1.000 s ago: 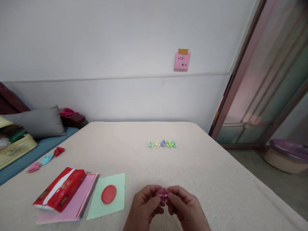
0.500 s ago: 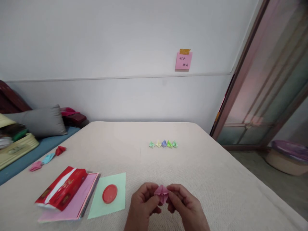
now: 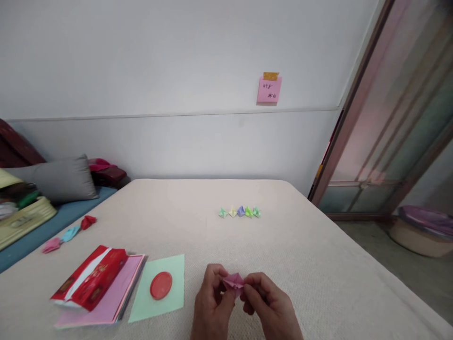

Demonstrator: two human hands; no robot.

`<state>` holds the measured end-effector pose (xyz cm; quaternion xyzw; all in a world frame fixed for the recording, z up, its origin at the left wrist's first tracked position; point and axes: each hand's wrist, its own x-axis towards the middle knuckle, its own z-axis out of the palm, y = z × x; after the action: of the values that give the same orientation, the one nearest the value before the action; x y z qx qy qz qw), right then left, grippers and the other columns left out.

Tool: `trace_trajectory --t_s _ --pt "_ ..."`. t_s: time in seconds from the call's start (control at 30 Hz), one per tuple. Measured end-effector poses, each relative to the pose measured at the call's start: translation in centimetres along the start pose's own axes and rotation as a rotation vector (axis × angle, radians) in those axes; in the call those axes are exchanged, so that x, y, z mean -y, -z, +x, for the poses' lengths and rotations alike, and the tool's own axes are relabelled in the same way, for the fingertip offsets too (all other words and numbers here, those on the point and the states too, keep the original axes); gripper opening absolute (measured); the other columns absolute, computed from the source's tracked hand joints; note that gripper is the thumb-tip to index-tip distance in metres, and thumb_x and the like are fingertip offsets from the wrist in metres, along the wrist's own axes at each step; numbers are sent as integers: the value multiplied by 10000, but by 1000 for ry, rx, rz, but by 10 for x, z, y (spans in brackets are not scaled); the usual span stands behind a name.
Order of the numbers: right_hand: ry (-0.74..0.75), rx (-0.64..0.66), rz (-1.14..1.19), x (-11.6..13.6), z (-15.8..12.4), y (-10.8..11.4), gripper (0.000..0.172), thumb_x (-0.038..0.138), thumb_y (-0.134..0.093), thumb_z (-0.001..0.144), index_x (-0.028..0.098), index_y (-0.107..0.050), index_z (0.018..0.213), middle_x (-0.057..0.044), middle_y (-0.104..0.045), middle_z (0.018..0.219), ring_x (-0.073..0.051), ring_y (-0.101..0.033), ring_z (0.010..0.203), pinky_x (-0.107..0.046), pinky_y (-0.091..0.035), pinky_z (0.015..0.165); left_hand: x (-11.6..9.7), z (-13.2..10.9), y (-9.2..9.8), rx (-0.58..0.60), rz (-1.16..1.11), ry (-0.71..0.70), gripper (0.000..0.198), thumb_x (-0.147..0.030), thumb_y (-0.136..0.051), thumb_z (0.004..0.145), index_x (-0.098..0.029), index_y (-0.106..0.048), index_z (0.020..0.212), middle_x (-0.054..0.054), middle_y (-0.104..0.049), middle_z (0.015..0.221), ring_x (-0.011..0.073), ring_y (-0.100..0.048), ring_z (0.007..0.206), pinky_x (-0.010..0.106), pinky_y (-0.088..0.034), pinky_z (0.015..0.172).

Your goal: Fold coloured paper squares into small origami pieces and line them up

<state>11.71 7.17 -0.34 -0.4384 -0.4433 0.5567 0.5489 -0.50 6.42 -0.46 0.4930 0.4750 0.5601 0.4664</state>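
A small pink origami piece with pointed folds is held just above the table's near edge. My left hand pinches its left side between thumb and fingers. On the other side, my right hand grips the right edge with thumb and forefinger. The fingers cover part of the folds. To the left lies a light green paper sheet with a round red disc on top of it.
Several small folded paper pieces stand in a row farther back. At left, a red tissue pack rests on a stack of coloured paper. Red, blue and pink folded papers lie near the table's left edge. A pink note is taped to the wall.
The origami piece has shifted slightly left and turned in my fingers. My left hand has rotated more upright, and my right hand has moved a little left.
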Motion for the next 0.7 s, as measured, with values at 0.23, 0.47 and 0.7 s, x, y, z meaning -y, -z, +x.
trace_trajectory --t_s 0.23,0.47,0.7 --pt "49 -30 -61 -5 1 2 139 332 -622 762 198 -630 728 16 -594 570 -122 -508 503 -208 -422 474 -1 2 1 8 -43 3 109 -229 -599 765 -188 -537 686 -30 -575 611 111 -487 558 214 -391 523" --pt "380 -128 -496 1 -7 5 102 285 -570 812 230 -656 816 6 -624 621 -138 -525 518 -214 -422 486 -8 5 2 -45 -152 215 150 -280 -682 692 -151 -621 646 12 -655 564 134 -568 552 224 -453 517" --pt "542 -135 -790 -1 -9 4 163 292 -506 837 213 -635 898 -25 -659 660 -142 -557 474 -229 -443 433 -5 2 -2 -46 -61 136 92 -229 -664 698 -167 -632 640 -15 -646 559 118 -552 544 209 -430 533"
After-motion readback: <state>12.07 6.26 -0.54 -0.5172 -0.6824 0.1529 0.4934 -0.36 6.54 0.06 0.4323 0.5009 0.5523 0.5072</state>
